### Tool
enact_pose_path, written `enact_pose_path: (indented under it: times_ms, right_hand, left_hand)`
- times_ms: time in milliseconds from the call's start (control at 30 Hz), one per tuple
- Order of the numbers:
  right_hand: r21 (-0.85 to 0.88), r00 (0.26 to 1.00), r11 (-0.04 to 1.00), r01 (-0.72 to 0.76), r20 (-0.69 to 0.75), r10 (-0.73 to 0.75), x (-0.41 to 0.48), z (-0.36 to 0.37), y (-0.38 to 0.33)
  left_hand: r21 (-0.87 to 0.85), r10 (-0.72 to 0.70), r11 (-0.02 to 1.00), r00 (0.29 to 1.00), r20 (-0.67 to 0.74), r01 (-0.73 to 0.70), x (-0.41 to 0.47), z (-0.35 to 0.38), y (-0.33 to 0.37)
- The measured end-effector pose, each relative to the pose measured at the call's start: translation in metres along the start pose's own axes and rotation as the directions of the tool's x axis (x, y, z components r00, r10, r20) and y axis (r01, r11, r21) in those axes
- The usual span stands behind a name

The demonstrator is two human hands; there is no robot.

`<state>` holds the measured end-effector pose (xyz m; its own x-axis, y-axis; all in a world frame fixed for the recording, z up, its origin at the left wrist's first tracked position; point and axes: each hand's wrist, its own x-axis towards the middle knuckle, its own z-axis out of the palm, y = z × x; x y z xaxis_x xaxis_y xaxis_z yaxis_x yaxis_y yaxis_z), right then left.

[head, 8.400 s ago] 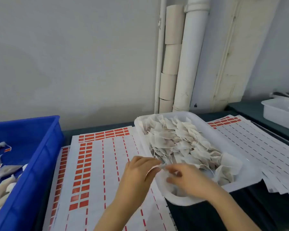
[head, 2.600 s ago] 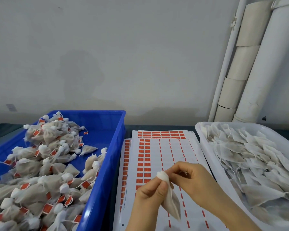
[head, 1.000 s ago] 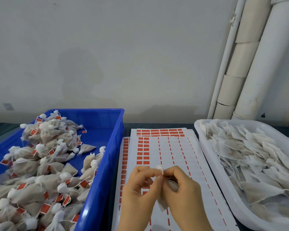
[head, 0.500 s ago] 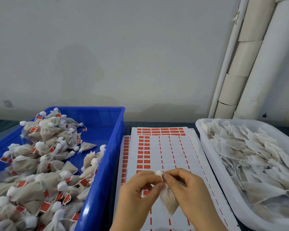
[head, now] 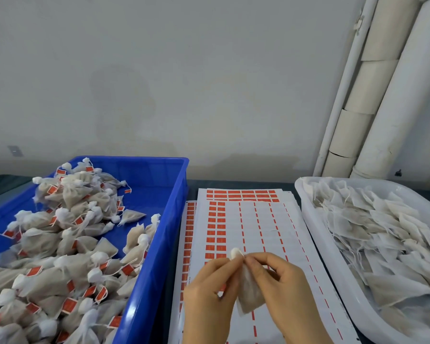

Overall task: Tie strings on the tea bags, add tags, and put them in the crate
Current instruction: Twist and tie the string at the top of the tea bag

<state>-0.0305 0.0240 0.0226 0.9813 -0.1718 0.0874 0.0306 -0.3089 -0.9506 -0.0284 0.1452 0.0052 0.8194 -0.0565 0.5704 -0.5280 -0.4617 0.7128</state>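
Left hand (head: pixel 210 285) and right hand (head: pixel 281 281) both pinch the gathered neck of one tea bag (head: pixel 248 290), held above the tag sheets (head: pixel 253 219) between blue crate (head: pixel 159 234) and white tray (head: pixel 315 234).

At our left sits the blue rectangular plastic crate (head: pixel 174 219), holding a heap of tied, tagged tea bags (head: pixel 67 234). At our right lies the white plastic tray (head: pixel 315 244), full of untied tea bags (head: pixel 372 232). Between them white paper sheets of red tags (head: pixel 258 219) lie stacked on the dark table (head: pixel 233 183). Above the sheets our left hand (head: pixel 209 289) and right hand (head: pixel 283 286) pinch one filled tea bag (head: pixel 248 291).
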Motion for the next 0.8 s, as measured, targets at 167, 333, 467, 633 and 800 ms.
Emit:
enact_pose_path:
  times_ms: [167,333,467,633,800]
  right_hand:
    - [-0.075,0.999,0.997,-0.006,0.039,0.009,0.002,-0.003,0.001]
    - [-0.052,0.996,0.996,-0.070,0.051,0.073,0.004,-0.005,0.002]
    - [-0.055,0.993,0.993,-0.109,0.043,0.111,0.004,-0.006,0.006]
    - [-0.068,0.990,0.988,-0.141,-0.018,0.140,0.001,-0.003,0.009]
    - [-0.071,0.983,0.981,-0.178,-0.059,0.174,0.001,0.000,0.015]
  left_hand:
    - [0.162,0.096,0.983,0.995,-0.017,-0.092,-0.008,0.001,-0.001]
    - [0.263,0.159,0.950,0.985,0.061,-0.170,-0.005,0.003,-0.010]
    - [0.288,0.134,0.943,0.982,0.130,-0.167,-0.008,0.005,-0.013]
    - [0.308,0.088,0.940,0.978,0.187,-0.144,-0.010,0.011,-0.008]
    - [0.241,0.006,0.969,0.976,0.217,-0.060,-0.016,0.019,-0.007]
